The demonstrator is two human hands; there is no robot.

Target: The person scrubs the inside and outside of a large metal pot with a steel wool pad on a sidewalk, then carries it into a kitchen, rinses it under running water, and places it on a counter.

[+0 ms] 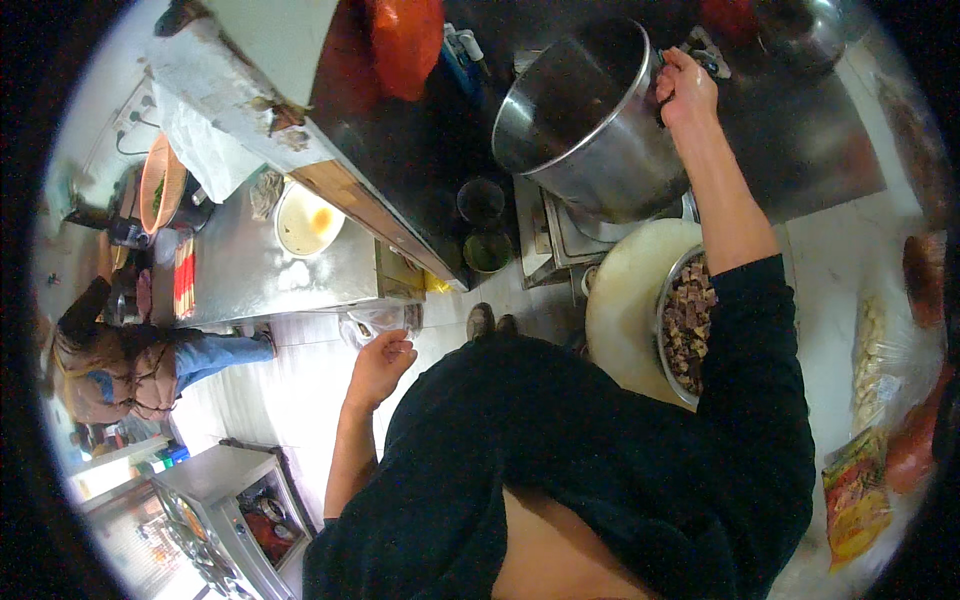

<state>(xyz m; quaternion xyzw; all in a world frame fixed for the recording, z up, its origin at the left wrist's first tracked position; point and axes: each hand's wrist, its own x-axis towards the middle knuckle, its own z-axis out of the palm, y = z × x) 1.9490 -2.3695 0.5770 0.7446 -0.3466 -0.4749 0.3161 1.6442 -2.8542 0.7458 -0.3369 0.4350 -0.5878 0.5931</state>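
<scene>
A large stainless steel stockpot (pixel 600 157) tilts above the stove area, its mouth toward the upper left. My right hand (pixel 688 88) is closed around the handle at its rim. The pot's inside is dark, and its contents cannot be made out. Beneath my right forearm, a steel bowl of diced dark brown chunks (pixel 686 330) sits on a round pale board (pixel 626 300); my sleeve hides part of the bowl. My left hand (pixel 384 366) hangs at my left side, fingers loosely curled and holding nothing visible.
A steel counter (pixel 232 277) at left holds a white bowl (pixel 307 219) and an orange basket (pixel 161 184). Another person (pixel 120 367) stands beside it. A worn ledge (pixel 330 180) juts between counter and stove. Food packets (pixel 859 495) lie at right.
</scene>
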